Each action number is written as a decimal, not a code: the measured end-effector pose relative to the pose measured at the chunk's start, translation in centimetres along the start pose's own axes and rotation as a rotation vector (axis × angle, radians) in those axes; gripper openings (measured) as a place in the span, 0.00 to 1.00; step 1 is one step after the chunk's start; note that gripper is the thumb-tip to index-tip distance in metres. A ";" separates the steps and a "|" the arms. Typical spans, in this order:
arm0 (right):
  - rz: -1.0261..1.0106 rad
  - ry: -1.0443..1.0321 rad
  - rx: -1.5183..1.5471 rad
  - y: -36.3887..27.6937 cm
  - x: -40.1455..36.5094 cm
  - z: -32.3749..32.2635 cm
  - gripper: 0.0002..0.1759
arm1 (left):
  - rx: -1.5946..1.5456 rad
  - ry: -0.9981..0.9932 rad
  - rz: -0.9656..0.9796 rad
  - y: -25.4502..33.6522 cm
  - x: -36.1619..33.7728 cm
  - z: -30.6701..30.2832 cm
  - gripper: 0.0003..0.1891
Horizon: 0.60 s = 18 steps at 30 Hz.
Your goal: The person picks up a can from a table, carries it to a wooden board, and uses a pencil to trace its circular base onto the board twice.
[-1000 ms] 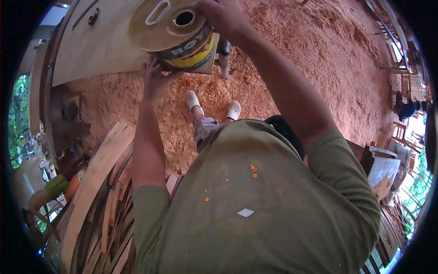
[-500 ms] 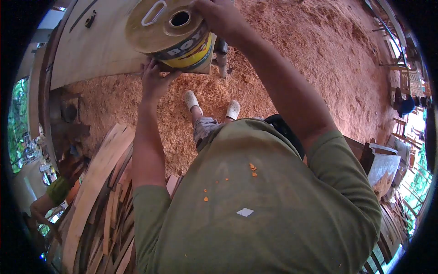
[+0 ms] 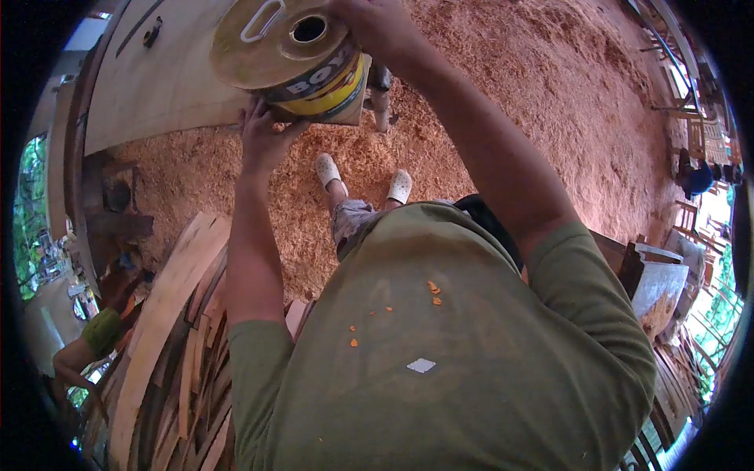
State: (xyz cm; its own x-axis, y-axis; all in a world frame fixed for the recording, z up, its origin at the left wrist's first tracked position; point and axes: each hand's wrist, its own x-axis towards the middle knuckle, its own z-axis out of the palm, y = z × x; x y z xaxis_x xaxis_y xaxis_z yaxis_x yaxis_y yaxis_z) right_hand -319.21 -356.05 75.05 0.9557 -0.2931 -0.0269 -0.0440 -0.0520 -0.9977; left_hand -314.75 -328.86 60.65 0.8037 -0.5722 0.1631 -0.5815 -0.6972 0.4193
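A metal can with a yellow and dark label showing the letters "BOY" is tilted so that its top faces me. The top has a round open hole and a pale loop handle. My left hand grips the can low on its near side, thumb toward the right and fingers partly hidden behind it. At the upper right, my right hand is closed on the can's rim; its fingertips are out of sight. Beneath the can shows the corner of a pale wooden panel.
A dark small tool lies on the panel. Wood shavings cover the ground around my white clogs. Long wooden strips are piled at my left, near another person's bent arm. Wooden chairs stand far right.
The can has shifted slightly to the left and up with both hands still on it. The other person's arm at the left has moved a little.
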 end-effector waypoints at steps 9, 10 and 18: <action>-0.034 0.195 0.168 4.4 0.9 -4.4 0.45 | -0.052 0.026 0.127 0.9 -0.2 -0.9 0.21; -0.074 0.298 0.232 5.4 0.9 -4.9 0.46 | -0.048 0.019 0.123 0.9 -0.5 -0.8 0.21; 0.340 0.222 -0.385 16.2 -2.8 -6.9 0.32 | -0.084 0.083 0.120 0.3 0.6 -1.1 0.23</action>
State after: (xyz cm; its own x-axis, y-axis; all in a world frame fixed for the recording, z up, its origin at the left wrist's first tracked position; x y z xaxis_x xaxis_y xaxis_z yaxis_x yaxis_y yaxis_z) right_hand -324.56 -362.66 59.42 0.7864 -0.5465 -0.2881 -0.4824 -0.2520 -0.8389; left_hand -314.34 -328.93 61.84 0.7386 -0.6095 0.2881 -0.6643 -0.5851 0.4651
